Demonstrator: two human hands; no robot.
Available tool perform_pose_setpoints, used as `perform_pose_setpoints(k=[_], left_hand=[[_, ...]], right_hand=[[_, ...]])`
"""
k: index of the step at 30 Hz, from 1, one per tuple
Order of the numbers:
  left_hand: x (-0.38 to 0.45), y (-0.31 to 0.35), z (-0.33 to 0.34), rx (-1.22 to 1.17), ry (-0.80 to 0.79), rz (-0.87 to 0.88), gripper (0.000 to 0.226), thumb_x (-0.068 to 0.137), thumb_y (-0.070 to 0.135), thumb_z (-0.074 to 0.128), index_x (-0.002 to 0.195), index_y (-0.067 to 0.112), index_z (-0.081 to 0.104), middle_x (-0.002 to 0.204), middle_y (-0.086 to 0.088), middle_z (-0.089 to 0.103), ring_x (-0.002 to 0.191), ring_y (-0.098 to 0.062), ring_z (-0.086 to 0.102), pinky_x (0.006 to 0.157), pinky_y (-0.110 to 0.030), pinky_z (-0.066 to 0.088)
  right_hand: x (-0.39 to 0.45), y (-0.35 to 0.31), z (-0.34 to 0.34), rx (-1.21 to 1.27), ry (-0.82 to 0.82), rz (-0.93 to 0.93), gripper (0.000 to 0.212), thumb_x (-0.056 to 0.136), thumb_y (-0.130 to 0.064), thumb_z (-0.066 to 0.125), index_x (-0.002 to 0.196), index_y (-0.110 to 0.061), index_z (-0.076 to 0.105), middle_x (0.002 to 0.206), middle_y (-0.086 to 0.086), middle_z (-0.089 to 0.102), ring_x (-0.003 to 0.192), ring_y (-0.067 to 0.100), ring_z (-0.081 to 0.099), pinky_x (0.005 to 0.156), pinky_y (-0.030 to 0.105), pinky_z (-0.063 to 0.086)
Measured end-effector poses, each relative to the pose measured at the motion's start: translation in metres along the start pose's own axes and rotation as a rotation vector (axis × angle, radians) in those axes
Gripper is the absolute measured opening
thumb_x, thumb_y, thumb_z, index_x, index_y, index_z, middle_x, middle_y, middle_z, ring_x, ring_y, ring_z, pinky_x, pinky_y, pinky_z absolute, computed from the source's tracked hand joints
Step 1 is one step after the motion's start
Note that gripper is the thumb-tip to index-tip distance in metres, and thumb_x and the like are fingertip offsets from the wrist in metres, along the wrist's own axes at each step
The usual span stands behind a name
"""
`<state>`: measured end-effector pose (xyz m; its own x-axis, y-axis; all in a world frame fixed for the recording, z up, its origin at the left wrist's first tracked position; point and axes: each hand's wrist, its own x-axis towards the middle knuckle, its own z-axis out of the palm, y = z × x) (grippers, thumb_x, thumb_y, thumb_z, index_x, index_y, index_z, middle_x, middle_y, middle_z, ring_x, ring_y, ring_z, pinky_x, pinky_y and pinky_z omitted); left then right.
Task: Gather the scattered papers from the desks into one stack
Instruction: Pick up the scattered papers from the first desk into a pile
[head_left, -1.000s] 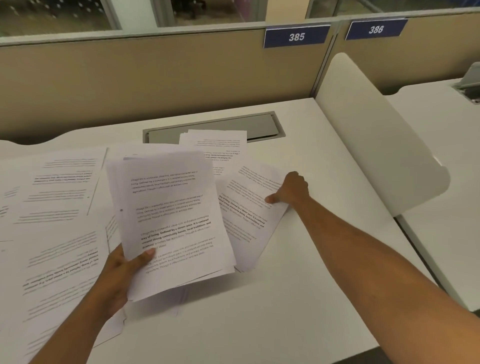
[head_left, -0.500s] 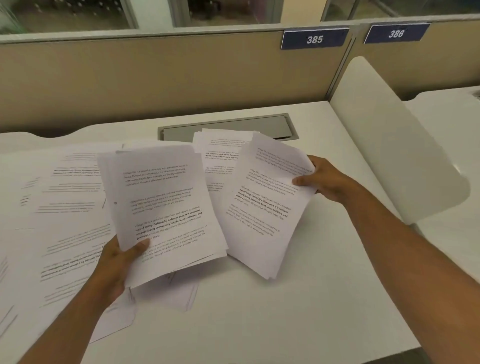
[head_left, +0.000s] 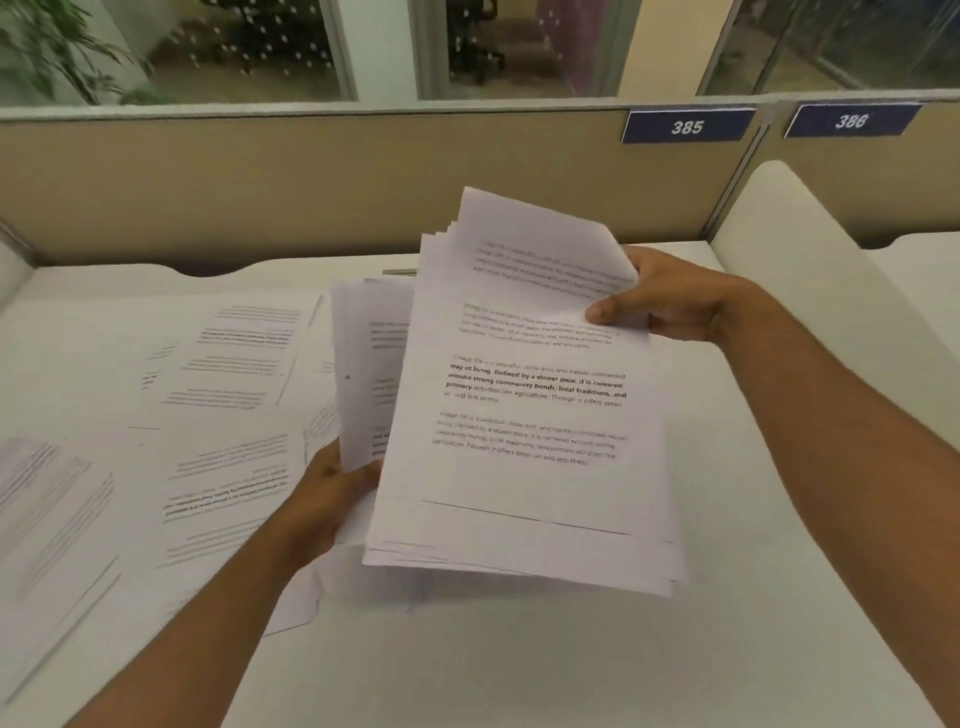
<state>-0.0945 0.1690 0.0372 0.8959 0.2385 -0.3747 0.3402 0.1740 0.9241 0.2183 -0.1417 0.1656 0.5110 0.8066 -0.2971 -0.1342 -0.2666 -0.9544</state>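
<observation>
— White printed paper sheets, larger bundle (head_left: 524, 415): held up off the white laminate desk top (head_left: 519, 665), tilted toward the camera, top edges fanned.

— Grip on it?

— Right hand (head_left: 670, 296) clamped on the upper right edge, thumb across the printed face, fingers curled behind. Bundle hanging over the middle of the desk, nearer the right edge than the left.

— And the left hand (head_left: 327, 499)?

— Closed round the bottom of a second, smaller white paper bundle (head_left: 363, 364), held upright just behind and left of the larger one. Larger bundle overlapping its right part; contact between the two bundles not possible to tell.

— Remaining material?

— Loose white printed sheets (head_left: 208, 415) lying flat across the left half of the desk, overlapping one another, running out past the left and front-left edges of view. Some text upside down; print blurred. A few more sheets flat under the left hand and wrist.

— Surroundings?

— Beige fabric partition (head_left: 311, 182) along the back edge. Blue number plates reading 385 (head_left: 687, 126) and 386 (head_left: 851, 121) on its top right. White curved divider panel (head_left: 810, 270) standing along the right edge. Front right corner of the desk bare of sheets.
</observation>
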Motion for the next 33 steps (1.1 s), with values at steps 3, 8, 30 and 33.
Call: perform_pose_setpoints(k=[3, 8, 30, 33], left_hand=[[-0.016, 0.008, 0.018, -0.034, -0.135, -0.053, 0.059, 0.059, 0.056, 0.103, 0.113, 0.041, 0.085, 0.116, 0.005, 0.086, 0.110, -0.020, 0.081, 0.076, -0.026, 0.066], [-0.031, 0.003, 0.020, -0.157, -0.154, -0.091, 0.071, 0.049, 0.055, 0.107, 0.112, 0.031, 0.087, 0.118, -0.008, 0.086, 0.104, -0.026, 0.084, 0.077, -0.034, 0.068], [-0.016, 0.002, 0.010, -0.247, -0.013, -0.121, 0.038, 0.105, 0.059, 0.060, 0.124, 0.036, 0.083, 0.138, -0.009, 0.079, 0.120, -0.029, 0.079, 0.087, -0.041, 0.068], [-0.015, -0.002, -0.004, -0.328, -0.076, -0.102, 0.059, 0.106, 0.070, 0.043, 0.144, 0.035, 0.072, 0.148, -0.006, 0.073, 0.134, -0.031, 0.071, 0.096, -0.045, 0.066]], right_hand=[[0.023, -0.005, 0.028, -0.136, 0.081, -0.036, 0.062, 0.085, 0.012, 0.080, 0.141, -0.010, 0.062, 0.133, 0.011, 0.076, 0.121, 0.031, 0.075, 0.088, 0.038, 0.066], [0.036, -0.008, 0.049, -0.425, 0.150, -0.083, 0.071, 0.077, 0.006, 0.090, 0.137, -0.020, 0.063, 0.126, -0.004, 0.075, 0.110, 0.013, 0.076, 0.078, 0.025, 0.066], [0.000, 0.109, 0.135, 0.327, 0.205, -0.010, 0.066, 0.093, 0.005, 0.078, 0.152, -0.012, 0.053, 0.143, 0.012, 0.071, 0.130, 0.035, 0.070, 0.107, 0.059, 0.057], [0.011, 0.103, 0.149, 0.251, 0.280, -0.006, 0.069, 0.089, 0.009, 0.080, 0.150, -0.009, 0.053, 0.141, 0.015, 0.071, 0.130, 0.037, 0.069, 0.109, 0.061, 0.055]])
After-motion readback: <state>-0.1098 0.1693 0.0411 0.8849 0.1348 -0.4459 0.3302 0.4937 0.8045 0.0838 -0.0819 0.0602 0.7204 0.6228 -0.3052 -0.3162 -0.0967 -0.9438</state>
